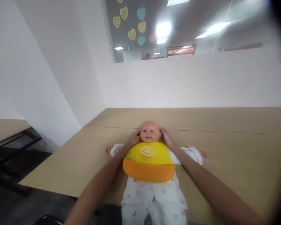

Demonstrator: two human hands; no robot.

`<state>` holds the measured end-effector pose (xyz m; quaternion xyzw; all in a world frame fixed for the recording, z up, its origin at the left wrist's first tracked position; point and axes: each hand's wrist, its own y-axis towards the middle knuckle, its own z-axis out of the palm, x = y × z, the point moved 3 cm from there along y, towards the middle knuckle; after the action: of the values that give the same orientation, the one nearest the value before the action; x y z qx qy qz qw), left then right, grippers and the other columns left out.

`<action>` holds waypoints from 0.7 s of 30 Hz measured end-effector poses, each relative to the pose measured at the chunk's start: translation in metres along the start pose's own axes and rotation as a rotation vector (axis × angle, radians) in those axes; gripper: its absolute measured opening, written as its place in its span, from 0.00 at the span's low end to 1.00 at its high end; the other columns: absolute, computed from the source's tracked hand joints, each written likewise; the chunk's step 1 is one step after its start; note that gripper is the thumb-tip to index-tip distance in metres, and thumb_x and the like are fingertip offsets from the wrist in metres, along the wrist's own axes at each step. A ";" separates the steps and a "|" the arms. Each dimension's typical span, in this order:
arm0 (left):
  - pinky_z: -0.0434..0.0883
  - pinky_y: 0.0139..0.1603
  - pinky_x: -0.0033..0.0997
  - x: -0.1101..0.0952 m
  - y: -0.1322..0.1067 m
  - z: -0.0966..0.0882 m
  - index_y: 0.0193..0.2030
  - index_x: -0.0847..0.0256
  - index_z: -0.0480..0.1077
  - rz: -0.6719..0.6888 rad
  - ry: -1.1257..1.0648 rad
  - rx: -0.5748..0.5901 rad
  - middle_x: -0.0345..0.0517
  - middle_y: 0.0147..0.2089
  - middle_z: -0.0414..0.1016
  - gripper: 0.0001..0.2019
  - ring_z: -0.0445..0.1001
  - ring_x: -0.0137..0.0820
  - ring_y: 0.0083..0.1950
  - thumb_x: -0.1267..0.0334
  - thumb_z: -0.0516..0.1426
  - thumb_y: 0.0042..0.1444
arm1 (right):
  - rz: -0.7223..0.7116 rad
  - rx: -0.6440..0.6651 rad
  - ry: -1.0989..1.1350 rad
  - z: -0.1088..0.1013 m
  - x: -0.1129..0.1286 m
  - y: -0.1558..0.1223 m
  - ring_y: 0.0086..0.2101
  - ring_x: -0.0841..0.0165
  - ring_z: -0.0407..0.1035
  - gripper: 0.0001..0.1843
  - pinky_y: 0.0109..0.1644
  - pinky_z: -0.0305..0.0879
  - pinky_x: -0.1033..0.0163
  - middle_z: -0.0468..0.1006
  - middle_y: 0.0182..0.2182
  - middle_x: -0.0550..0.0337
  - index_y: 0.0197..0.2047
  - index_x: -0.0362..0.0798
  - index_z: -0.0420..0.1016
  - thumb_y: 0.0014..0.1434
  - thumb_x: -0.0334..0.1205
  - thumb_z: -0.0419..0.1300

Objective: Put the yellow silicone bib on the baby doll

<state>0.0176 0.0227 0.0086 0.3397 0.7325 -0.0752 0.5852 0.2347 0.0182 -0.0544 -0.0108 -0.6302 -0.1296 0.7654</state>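
Our left hand (133, 138) and right hand (165, 137) flank doll (150, 132) neck, frame centre; bib (149, 162) below; doll lengthwise toward us on counter (224, 150); grip state unclear.

no words or numbers can be read. the bib (149, 161) bears only a lemon-slice drawing with a small smiling face; the writing on the paper hearts (124, 13) on the window is too blurred.
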 end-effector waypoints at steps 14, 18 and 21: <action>0.74 0.59 0.45 0.057 0.033 -0.016 0.44 0.64 0.80 -0.097 -0.133 -0.103 0.54 0.45 0.85 0.15 0.80 0.46 0.54 0.58 0.64 0.51 | 0.071 0.017 -0.172 0.000 0.025 -0.031 0.51 0.56 0.78 0.30 0.57 0.75 0.53 0.84 0.50 0.47 0.48 0.47 0.77 0.56 0.64 0.63; 0.75 0.52 0.44 0.054 0.029 -0.016 0.39 0.63 0.79 -0.191 -0.176 -0.128 0.50 0.36 0.83 0.13 0.81 0.45 0.49 0.54 0.61 0.56 | -0.032 0.134 -0.288 -0.012 0.027 -0.047 0.55 0.55 0.76 0.32 0.66 0.69 0.48 0.82 0.54 0.47 0.54 0.47 0.76 0.61 0.66 0.59; 0.76 0.52 0.44 0.047 0.026 -0.015 0.40 0.59 0.80 -0.193 -0.189 -0.121 0.48 0.37 0.83 0.14 0.81 0.45 0.50 0.51 0.60 0.60 | -0.097 0.204 -0.429 -0.021 0.039 -0.067 0.58 0.56 0.74 0.31 0.70 0.65 0.46 0.81 0.57 0.49 0.57 0.49 0.76 0.66 0.65 0.56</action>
<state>0.0163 0.0692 -0.0223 0.2232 0.7064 -0.1185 0.6611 0.2477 -0.0574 -0.0307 0.0698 -0.7880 -0.0967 0.6040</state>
